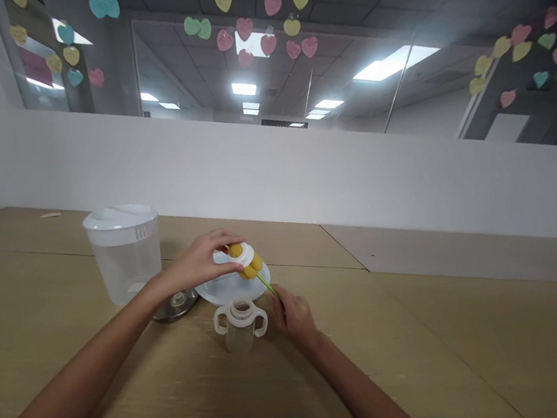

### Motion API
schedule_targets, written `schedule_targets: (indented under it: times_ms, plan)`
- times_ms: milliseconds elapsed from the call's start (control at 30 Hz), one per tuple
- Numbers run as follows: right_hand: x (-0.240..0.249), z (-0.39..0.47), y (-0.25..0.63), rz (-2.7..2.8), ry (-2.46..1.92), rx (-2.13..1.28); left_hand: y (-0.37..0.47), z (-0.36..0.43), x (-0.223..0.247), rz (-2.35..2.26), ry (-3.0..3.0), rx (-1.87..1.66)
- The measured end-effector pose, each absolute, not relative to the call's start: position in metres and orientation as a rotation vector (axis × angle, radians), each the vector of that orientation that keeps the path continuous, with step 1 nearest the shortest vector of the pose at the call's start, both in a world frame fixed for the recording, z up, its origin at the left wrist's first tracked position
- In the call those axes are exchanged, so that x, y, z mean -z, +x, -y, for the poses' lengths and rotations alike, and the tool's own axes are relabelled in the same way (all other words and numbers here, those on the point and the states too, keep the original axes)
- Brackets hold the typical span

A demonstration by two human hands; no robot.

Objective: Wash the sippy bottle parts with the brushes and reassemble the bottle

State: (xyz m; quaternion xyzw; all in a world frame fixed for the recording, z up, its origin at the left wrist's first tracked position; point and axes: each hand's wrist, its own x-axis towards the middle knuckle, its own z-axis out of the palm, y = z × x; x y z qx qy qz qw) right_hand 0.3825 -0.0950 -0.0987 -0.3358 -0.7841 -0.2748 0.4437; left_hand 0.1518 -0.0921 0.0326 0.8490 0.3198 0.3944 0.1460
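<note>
My left hand point(216, 256) pinches a white bottle collar point(246, 255) between thumb and fingers, above the plate. A sponge brush with a yellow head point(249, 271) and a thin green handle point(266, 283) meets the collar; yellow shows on both sides of the ring. My right hand point(295, 316) is closed round the lower end of the handle. Below the hands, a clear baby bottle point(241, 334) with two white side handles stands upright, its mouth uncovered. Behind it lies a pale plate point(217, 292).
A clear bucket with a white rim point(124, 253) stands left of my left hand. Beside it, partly behind my forearm, is a round metal dish point(172, 311) with a small clear piece point(178, 299) on it. A low white wall point(235, 180) borders the wooden table point(377, 372).
</note>
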Motion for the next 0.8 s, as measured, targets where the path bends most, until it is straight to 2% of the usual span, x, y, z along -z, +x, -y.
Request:
schedule_targets:
  times_ms: [167, 333, 467, 633, 800]
  plan:
    - [0.099, 0.09, 0.384, 1.952, -0.862, 0.685, 0.142, 0.083, -0.033, -1.004, 2.38, -1.193]
    - [0.1, 0.087, 0.389, 1.842, -1.002, 0.578, 0.137, 0.078, -0.032, -1.101, 2.598, -1.368]
    - [0.094, 0.092, 0.386, 1.787, -1.056, 0.465, 0.136, 0.074, -0.027, -1.245, 2.755, -1.237]
    - [0.089, 0.094, 0.379, 1.949, -1.076, 0.51, 0.142, 0.076, -0.024, -1.243, 2.748, -1.162]
    - [0.086, 0.094, 0.383, 1.818, -1.206, 0.443, 0.141, 0.076, -0.024, -1.283, 2.744, -1.114]
